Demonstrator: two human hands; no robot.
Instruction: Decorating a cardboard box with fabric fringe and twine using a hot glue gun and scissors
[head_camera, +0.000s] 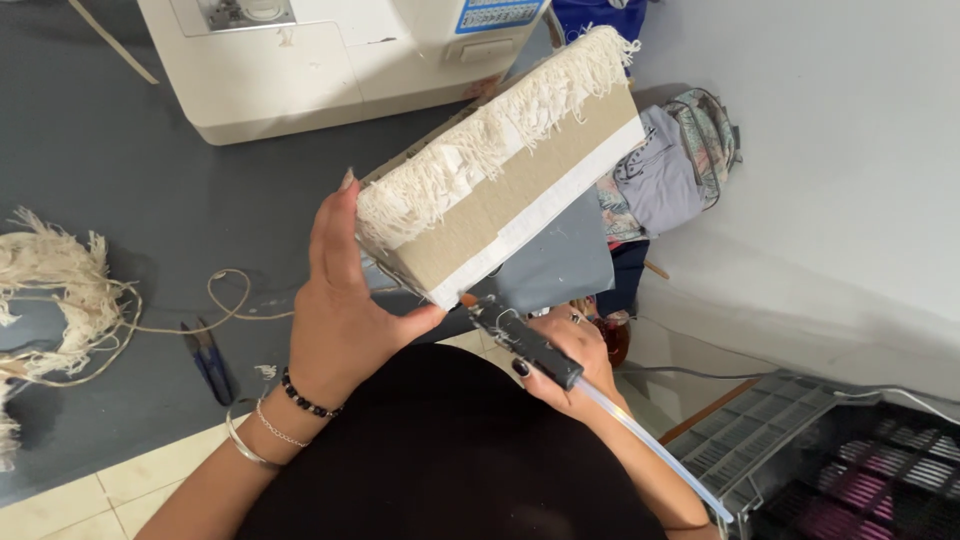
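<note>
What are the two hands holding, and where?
Left hand holds the fringed cardboard box by its near end; right hand holds the glue gun around its body.

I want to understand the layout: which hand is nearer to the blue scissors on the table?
Left. The left hand holds the fringed box just right of the scissors; the right hand, holding the glue gun, is farther right.

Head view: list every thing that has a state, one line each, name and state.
Cardboard box: lifted off the table, tilted, fringe glued along its top edge.
Left hand: gripping the box's near end.
Right hand: closed on the glue gun.
Glue gun: nozzle at the box's lower corner, glue stick protruding behind.
Thread snips: lying closed on the table.
Loose fringe: heaped, tangled.
Sewing machine: standing unused.
</note>
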